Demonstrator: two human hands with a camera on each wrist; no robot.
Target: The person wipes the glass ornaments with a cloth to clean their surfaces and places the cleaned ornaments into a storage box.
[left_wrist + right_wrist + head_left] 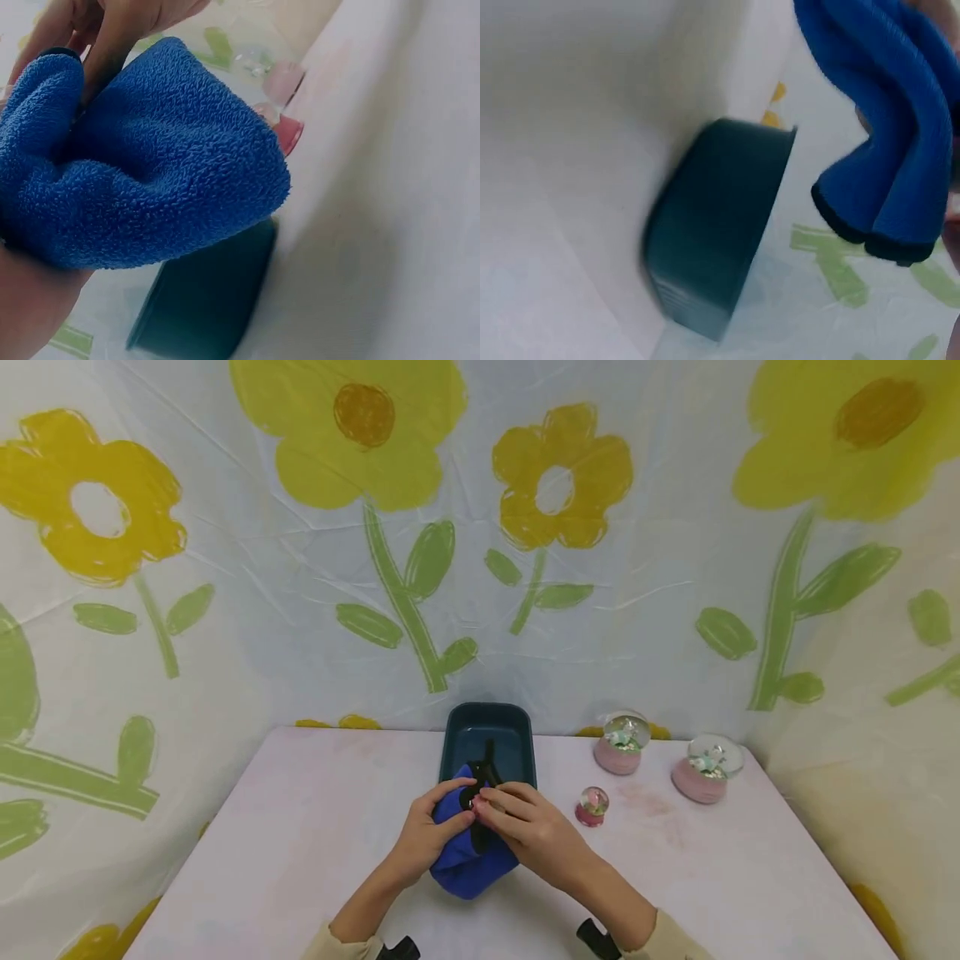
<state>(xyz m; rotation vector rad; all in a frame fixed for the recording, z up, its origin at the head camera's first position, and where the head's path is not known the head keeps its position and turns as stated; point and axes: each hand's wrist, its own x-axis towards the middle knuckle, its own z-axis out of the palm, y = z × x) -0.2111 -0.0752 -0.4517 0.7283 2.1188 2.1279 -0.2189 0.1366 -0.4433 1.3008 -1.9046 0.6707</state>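
A blue terry cloth (pixel 468 872) with black edging is held up in both hands over the front of a dark teal tray (pixel 491 717). My left hand (pixel 423 839) grips the cloth from the left, thumb on the near side. With its thumb and fingers, my right hand (pixel 536 835) pinches at the black part near the cloth's middle. A small pink spot shows at those fingertips; I cannot tell what it is. In the left wrist view the fuzzy cloth (pixel 187 165) is bunched into folds. Its black-trimmed edge (pixel 881 244) hangs down in the right wrist view.
To the right of the hands stands a small snow globe (pixel 592 807) with a dark pink base. Two larger snow globes with pale pink bases, one nearer the tray (pixel 620 747) and one farther right (pixel 705 772), stand behind it. A flower-printed backdrop (pixel 637 610) surrounds the table.
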